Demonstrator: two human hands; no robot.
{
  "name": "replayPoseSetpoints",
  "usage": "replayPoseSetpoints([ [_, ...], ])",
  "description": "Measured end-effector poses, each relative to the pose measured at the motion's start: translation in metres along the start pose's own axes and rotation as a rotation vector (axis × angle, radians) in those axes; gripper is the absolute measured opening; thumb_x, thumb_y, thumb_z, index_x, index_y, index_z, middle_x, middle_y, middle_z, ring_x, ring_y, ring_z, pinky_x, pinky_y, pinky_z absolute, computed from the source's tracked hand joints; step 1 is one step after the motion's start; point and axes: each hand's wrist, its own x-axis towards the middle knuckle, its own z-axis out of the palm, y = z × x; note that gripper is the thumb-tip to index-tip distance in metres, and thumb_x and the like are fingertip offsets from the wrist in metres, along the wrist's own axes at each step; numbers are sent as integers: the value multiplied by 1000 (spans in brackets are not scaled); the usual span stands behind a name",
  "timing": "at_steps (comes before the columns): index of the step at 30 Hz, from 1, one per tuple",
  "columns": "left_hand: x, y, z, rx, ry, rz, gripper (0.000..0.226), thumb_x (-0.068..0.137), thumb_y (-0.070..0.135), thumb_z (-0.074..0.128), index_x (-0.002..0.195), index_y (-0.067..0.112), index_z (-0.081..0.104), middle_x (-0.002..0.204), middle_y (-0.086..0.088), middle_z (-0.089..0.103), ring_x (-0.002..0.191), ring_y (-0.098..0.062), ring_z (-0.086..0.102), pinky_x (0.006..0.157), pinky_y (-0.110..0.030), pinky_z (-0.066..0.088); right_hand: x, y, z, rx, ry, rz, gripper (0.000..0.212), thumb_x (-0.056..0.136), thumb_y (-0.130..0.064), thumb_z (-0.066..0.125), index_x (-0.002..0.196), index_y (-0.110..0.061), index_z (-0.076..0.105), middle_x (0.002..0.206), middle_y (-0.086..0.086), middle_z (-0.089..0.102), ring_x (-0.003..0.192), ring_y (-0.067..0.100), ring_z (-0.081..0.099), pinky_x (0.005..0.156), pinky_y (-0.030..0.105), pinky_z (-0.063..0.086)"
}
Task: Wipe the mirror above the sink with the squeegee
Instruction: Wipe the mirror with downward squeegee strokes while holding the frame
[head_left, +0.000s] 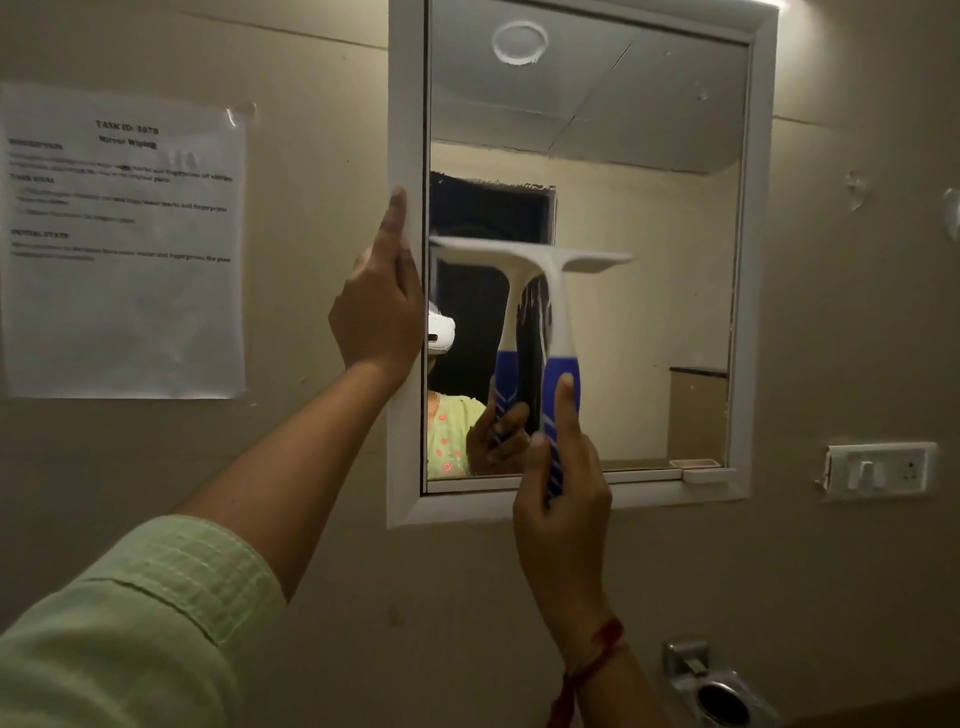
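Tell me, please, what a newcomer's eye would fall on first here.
In the middle, the right hand grips the blue-and-white plastic squeegee, its blade across the glass of the white-framed rectangular mirror. The left hand holds the mirror's left frame edge; a printed paper sheet is taped to the wall further left.

Mirror (649, 312): rectangular, white-framed, wall-mounted, upright.
Squeegee (558, 322): white T-shaped head, blue handle with white stripes. Held upright, handle downward, blade horizontal against the glass at mid-height, reaching the left edge.
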Motion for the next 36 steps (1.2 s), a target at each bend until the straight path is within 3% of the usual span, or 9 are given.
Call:
replayPoseSetpoints([
  [3, 0, -1, 0, 16, 1, -2, 41, 101, 26, 32, 142, 25, 30, 73, -5, 60, 47, -1, 35, 46, -11, 27, 12, -1, 2, 33, 4, 14, 52, 95, -23, 40, 140, -38, 18, 101, 1, 52, 76, 4, 53, 67, 10, 48],
  [8, -1, 0, 1, 28, 6, 1, 41, 101, 25, 32, 142, 25, 30, 68, -3, 54, 46, -2, 32, 45, -7, 22, -40, 5, -2, 61, -31, 94, 53, 90, -34, 39, 139, -45, 21, 99, -7, 54, 59, 9, 51, 54, 21, 50],
  [13, -1, 0, 1, 28, 11, -3, 41, 101, 25, 32, 142, 24, 30, 66, -1, 49, 46, -1, 31, 45, -7, 22, -16, -3, -2, 149, -15, 107, 50, 91, -35, 40, 138, -46, 25, 104, -3, 56, 66, 12, 55, 58, 23, 52],
  [18, -1, 1, -1, 19, 11, -3, 41, 101, 24, 32, 142, 24, 31, 66, 0, 46, 46, 0, 30, 42, -7, 31, -10, 3, 0, 117, -2, 86, 52, 90, -30, 42, 137, -47, 27, 102, -3, 56, 64, 10, 53, 57, 22, 52],
  [21, -1, 2, -1, 34, 11, -5, 41, 101, 25, 33, 141, 24, 31, 68, -2, 52, 46, -2, 32, 42, -7, 24, -50, 14, -7, 72, -24, 73, 52, 90, -34, 44, 136, -48, 25, 99, -9, 56, 61, 9, 54, 54, 20, 52],
  [25, -2, 2, 0, 36, 18, 4, 41, 100, 25, 34, 141, 22, 32, 70, -6, 58, 48, -5, 35, 46, -9, 25, -60, 20, -20, 75, -7, 123, 52, 91, -42, 48, 136, -49, 25, 99, 6, 60, 61, 4, 53, 55, 10, 48],
  [27, -2, 2, 0, 39, 21, 2, 41, 100, 26, 33, 141, 23, 32, 72, -7, 59, 48, -3, 34, 46, -9, 24, -43, 17, -20, 85, 1, 94, 53, 92, -27, 48, 137, -43, 27, 89, -2, 57, 58, 4, 51, 54, 9, 45],
  [31, -2, 2, 0, 52, 24, -7, 41, 100, 27, 32, 141, 23, 32, 68, 0, 52, 47, -1, 32, 45, -5, 22, -22, 13, -15, 85, 30, 77, 53, 91, -25, 45, 137, -44, 28, 100, -21, 53, 62, 8, 54, 57, 10, 48],
  [36, -1, 1, 1, 45, 16, 3, 41, 101, 26, 32, 142, 24, 31, 70, -5, 56, 48, -5, 34, 46, -9, 23, -63, 17, -16, 41, 8, 107, 57, 92, -26, 49, 136, -52, 22, 87, -1, 57, 61, 5, 52, 54, 9, 44],
])
